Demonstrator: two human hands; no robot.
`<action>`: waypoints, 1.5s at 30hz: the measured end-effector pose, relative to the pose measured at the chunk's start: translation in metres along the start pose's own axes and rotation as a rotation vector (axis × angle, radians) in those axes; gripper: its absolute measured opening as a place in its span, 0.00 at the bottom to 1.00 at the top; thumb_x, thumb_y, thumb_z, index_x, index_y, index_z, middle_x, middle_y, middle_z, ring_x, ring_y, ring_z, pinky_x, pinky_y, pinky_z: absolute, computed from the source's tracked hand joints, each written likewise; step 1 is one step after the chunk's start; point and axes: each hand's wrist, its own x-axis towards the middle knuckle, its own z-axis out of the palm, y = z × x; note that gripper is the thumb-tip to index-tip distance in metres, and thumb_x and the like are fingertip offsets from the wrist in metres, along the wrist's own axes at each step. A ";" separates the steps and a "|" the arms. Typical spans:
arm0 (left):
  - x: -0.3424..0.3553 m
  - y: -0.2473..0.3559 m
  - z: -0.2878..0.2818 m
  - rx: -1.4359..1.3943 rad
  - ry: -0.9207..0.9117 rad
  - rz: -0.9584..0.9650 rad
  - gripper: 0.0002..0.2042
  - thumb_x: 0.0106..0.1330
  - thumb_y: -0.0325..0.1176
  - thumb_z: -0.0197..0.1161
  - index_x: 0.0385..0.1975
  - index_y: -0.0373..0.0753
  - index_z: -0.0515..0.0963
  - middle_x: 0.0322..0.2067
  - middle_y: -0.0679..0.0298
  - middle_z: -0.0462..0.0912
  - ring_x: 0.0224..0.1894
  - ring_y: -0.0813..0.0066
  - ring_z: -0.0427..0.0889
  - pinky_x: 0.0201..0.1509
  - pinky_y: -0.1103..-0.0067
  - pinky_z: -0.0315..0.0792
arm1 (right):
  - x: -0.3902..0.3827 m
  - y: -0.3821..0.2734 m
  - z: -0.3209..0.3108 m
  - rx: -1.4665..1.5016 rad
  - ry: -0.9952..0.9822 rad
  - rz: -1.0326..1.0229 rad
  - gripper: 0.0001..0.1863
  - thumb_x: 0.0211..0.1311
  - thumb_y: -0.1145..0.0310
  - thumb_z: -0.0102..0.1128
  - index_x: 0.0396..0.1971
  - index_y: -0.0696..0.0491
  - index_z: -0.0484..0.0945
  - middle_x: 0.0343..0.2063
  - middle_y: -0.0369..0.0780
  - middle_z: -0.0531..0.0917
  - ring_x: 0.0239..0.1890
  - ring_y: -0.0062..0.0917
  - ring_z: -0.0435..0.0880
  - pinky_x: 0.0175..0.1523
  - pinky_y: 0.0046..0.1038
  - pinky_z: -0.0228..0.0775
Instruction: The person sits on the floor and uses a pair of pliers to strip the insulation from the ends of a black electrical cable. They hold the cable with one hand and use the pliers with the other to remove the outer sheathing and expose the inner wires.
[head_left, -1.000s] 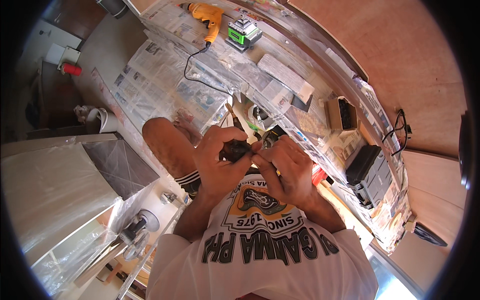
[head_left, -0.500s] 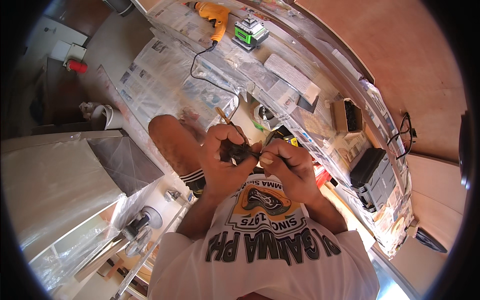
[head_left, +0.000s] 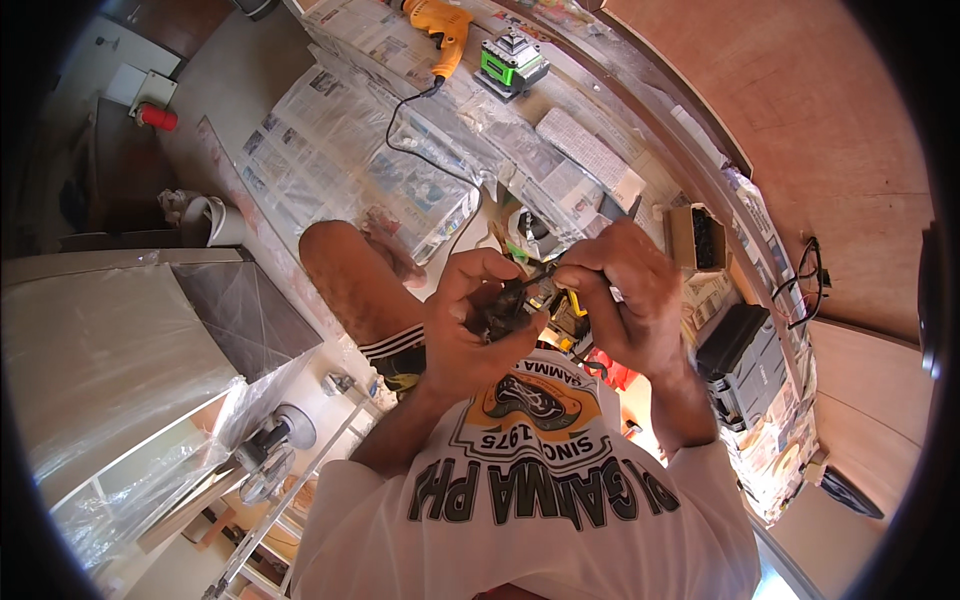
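Observation:
My left hand [head_left: 470, 325] is closed around a small dark bundle [head_left: 503, 308] in front of my chest; its exact kind is hard to make out. Between the thumb and fingers of my right hand [head_left: 640, 295] is a thin dark strip [head_left: 538, 279], stretching across to the bundle. A slim brownish stick [head_left: 501, 236] shows just beyond my left fingers, its lower part hidden. Below my right hand, yellow and black items [head_left: 570, 322] are partly covered.
An orange corded drill [head_left: 440, 35] and a green-and-black laser level [head_left: 510, 62] lie on the newspaper-covered bench [head_left: 560, 185]. Farther right are a cardboard box [head_left: 695, 240] of dark pieces, a grey tool case [head_left: 745, 365] and eyeglasses [head_left: 805, 285]. A fan [head_left: 285, 430] stands at lower left.
My right hand has risen and moved right, drawing the strip out from the bundle. My left hand has shifted slightly right, and the stick has tilted with it.

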 end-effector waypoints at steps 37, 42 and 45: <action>0.021 0.021 -0.022 -0.513 -0.034 -0.304 0.33 0.65 0.22 0.72 0.71 0.30 0.68 0.46 0.58 0.86 0.25 0.87 0.78 0.24 0.88 0.71 | -0.037 0.017 0.035 -0.255 0.061 -0.166 0.16 0.46 0.80 0.74 0.39 0.55 0.84 0.21 0.33 0.73 0.20 0.25 0.74 0.25 0.30 0.64; 0.015 0.000 -0.025 -0.600 -0.108 -0.376 0.36 0.70 0.37 0.73 0.72 0.26 0.66 0.49 0.58 0.82 0.26 0.86 0.75 0.23 0.90 0.67 | -0.052 0.034 0.047 -0.346 0.197 -0.210 0.16 0.49 0.78 0.75 0.41 0.55 0.85 0.20 0.32 0.70 0.17 0.23 0.71 0.22 0.29 0.62; 0.014 0.000 -0.022 -0.656 -0.069 -0.452 0.35 0.72 0.40 0.71 0.71 0.24 0.66 0.48 0.59 0.81 0.28 0.85 0.75 0.24 0.91 0.68 | -0.054 0.037 0.048 -0.401 0.280 -0.293 0.17 0.48 0.79 0.76 0.40 0.56 0.85 0.20 0.31 0.70 0.18 0.21 0.71 0.22 0.27 0.61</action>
